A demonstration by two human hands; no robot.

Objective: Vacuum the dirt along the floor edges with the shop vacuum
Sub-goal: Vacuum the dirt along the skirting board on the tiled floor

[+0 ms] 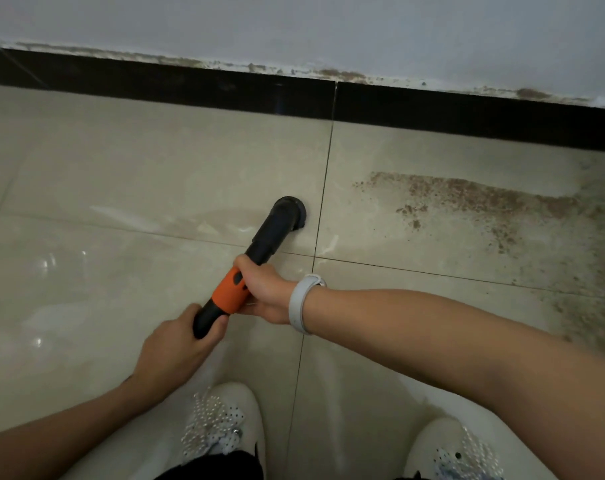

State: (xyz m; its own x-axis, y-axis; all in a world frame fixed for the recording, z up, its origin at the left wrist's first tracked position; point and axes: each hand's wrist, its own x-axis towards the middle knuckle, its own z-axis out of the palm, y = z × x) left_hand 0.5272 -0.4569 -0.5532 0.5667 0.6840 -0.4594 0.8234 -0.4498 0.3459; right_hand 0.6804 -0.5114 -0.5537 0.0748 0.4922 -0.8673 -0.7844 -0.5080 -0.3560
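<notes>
A black vacuum wand with an orange grip section (pixel 229 292) slants across the middle of the view. Its round black nozzle (pixel 291 211) sits on the beige tiled floor (pixel 155 174), just left of a grout line. My right hand (pixel 264 292) grips the wand at the top of the orange part, a grey band on the wrist. My left hand (pixel 176 344) grips the black lower end. A brown streak of dirt (pixel 467 195) lies on the tile to the right of the nozzle, short of the wall.
A black skirting strip (pixel 190 88) runs along the base of a pale wall (pixel 294 26), with brown grime on its top edge. Scattered grit spreads over the right tiles (pixel 578 271). My two white beaded shoes (pixel 221 431) stand at the bottom.
</notes>
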